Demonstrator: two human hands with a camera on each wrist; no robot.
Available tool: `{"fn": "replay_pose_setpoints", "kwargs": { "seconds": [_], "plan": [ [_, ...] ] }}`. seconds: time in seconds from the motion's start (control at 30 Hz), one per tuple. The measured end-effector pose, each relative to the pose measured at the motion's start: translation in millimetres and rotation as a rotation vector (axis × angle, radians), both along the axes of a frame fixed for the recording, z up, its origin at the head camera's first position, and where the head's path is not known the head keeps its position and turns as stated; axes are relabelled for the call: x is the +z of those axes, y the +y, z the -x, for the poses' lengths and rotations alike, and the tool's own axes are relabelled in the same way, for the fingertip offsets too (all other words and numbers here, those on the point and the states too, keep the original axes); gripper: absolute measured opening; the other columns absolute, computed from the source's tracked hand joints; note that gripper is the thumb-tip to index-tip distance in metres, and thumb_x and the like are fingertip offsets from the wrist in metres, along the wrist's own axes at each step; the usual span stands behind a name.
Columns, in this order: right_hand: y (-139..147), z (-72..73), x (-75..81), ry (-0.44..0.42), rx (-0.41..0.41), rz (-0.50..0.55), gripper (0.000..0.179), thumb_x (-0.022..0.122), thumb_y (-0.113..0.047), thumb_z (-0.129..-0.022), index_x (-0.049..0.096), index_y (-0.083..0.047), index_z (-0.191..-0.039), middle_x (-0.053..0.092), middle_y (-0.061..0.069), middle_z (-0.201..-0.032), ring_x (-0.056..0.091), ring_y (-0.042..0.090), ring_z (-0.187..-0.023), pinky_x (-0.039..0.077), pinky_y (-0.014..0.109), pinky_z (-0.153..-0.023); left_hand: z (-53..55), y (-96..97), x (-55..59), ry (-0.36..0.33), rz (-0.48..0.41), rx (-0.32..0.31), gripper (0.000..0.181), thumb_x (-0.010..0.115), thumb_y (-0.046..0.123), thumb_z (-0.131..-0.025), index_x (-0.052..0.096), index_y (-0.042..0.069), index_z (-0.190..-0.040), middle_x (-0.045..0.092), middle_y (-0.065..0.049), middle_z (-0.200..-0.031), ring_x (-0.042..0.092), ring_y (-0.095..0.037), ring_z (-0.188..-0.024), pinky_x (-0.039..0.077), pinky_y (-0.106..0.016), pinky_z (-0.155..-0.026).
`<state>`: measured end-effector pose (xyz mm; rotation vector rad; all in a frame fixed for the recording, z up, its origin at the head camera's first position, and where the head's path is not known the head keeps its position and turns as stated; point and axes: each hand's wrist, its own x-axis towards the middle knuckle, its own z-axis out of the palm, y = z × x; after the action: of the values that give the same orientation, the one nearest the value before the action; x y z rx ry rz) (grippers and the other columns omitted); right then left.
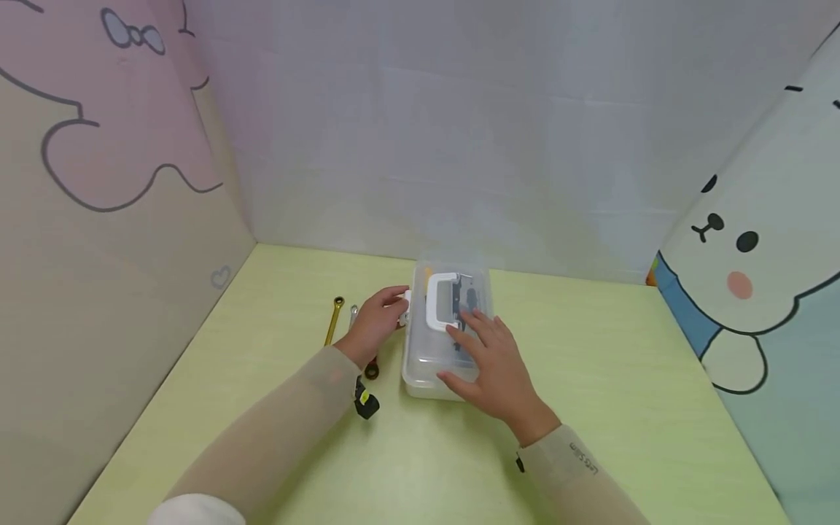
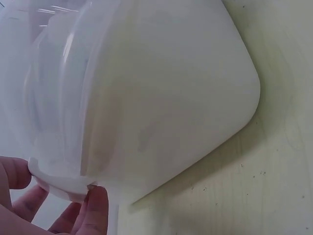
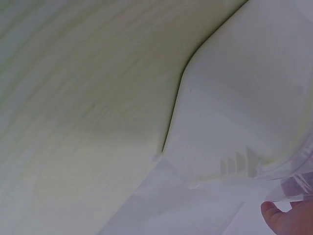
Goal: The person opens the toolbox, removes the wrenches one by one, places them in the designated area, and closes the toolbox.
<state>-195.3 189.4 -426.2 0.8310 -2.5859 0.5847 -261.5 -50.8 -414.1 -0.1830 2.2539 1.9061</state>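
Observation:
A clear plastic storage box (image 1: 429,368) with a white carry handle (image 1: 432,302) on its lid stands lengthwise before me. Dark objects inside show through the lid. At the box's left side, my left hand (image 1: 370,324) grips the white latch (image 2: 61,186); the left wrist view has the thumb at one end of it and fingers at the other. My right hand (image 1: 500,372) lies over the right part of the lid with fingers spread, its fingertips beside the handle. Only a bit of that hand appears at the lower right corner of the right wrist view, by the lid's edge.
Left of the box lie a gold wrench (image 1: 334,321), a silver wrench (image 1: 354,312) and a dark ring-ended tool (image 1: 372,370), partly hidden by my left arm. The light-green table (image 1: 610,364) meets a pale back wall (image 1: 525,160) close behind the box.

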Motion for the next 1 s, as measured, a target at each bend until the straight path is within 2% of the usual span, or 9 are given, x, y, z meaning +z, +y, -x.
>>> {"fn": "replay_pose_setpoints", "kwargs": {
  "seconds": [0.2, 0.37, 0.5, 0.63, 0.77, 0.9, 1.0],
  "plan": [
    [0, 1.2, 1.1, -0.012, 0.001, 0.007, 0.07, 0.078, -0.052, -0.084, 0.063, -0.015, -0.142, 0.05, 0.015, -0.153, 0.039, 0.035, -0.146, 0.022, 0.059, -0.121, 5.1, 3.3, 3.3, 0.002, 0.162, 0.007, 0.04, 0.059, 0.033, -0.103, 0.062, 0.025, -0.143, 0.059, -0.005, -0.136, 0.059, -0.028, -0.116, 0.05, -0.046, -0.097],
    [-1, 1.4, 3.1, -0.019, -0.003, 0.005, 0.07, 0.078, -0.052, -0.085, 0.064, -0.014, -0.142, 0.05, 0.015, -0.153, 0.039, 0.035, -0.146, 0.022, 0.058, -0.121, 10.1, 5.6, 0.4, 0.032, 0.265, -0.005, 0.041, 0.058, 0.031, -0.103, 0.062, 0.023, -0.143, 0.061, -0.008, -0.135, 0.058, -0.028, -0.117, 0.051, -0.048, -0.096],
    [-1, 1.7, 4.0, -0.043, -0.014, 0.001, 0.07, 0.077, -0.053, -0.085, 0.063, -0.016, -0.142, 0.049, 0.013, -0.155, 0.037, 0.034, -0.147, 0.02, 0.058, -0.122, 9.4, 4.7, -4.3, 0.046, 0.33, -0.038, 0.043, 0.057, 0.031, -0.104, 0.06, 0.022, -0.146, 0.06, -0.01, -0.138, 0.058, -0.029, -0.122, 0.05, -0.05, -0.1],
    [-1, 2.5, 4.1, -0.069, -0.016, 0.01, 0.07, 0.076, -0.054, -0.086, 0.063, -0.016, -0.143, 0.047, 0.012, -0.156, 0.035, 0.034, -0.148, 0.018, 0.056, -0.123, 7.9, 3.2, -8.3, 0.048, 0.328, -0.059, 0.044, 0.055, 0.031, -0.106, 0.057, 0.02, -0.148, 0.06, -0.013, -0.138, 0.06, -0.031, -0.123, 0.05, -0.052, -0.101],
    [-2, 2.8, 4.9, -0.065, -0.012, 0.019, 0.07, 0.076, -0.053, -0.086, 0.063, -0.016, -0.143, 0.048, 0.013, -0.155, 0.036, 0.034, -0.148, 0.018, 0.057, -0.123, 8.5, 4.5, -10.1, 0.042, 0.325, -0.053, 0.044, 0.053, 0.03, -0.107, 0.056, 0.019, -0.149, 0.063, -0.011, -0.134, 0.062, -0.029, -0.12, 0.052, -0.051, -0.099],
    [-2, 2.3, 6.2, -0.042, -0.005, 0.031, 0.069, 0.077, -0.052, -0.085, 0.064, -0.014, -0.141, 0.049, 0.014, -0.154, 0.037, 0.036, -0.147, 0.02, 0.06, -0.121, 8.8, 8.8, -8.2, 0.043, 0.332, -0.026, 0.042, 0.053, 0.025, -0.106, 0.057, 0.016, -0.148, 0.066, -0.011, -0.128, 0.064, -0.028, -0.114, 0.054, -0.049, -0.095],
    [-1, 2.1, 6.9, -0.029, 0.002, 0.046, 0.069, 0.078, -0.052, -0.084, 0.065, -0.013, -0.14, 0.05, 0.016, -0.153, 0.039, 0.037, -0.146, 0.021, 0.061, -0.121, 7.0, 12.9, -4.9, 0.03, 0.298, 0.011, 0.04, 0.054, 0.023, -0.106, 0.06, 0.014, -0.145, 0.067, -0.012, -0.124, 0.065, -0.029, -0.11, 0.054, -0.049, -0.094]
  ]
}}
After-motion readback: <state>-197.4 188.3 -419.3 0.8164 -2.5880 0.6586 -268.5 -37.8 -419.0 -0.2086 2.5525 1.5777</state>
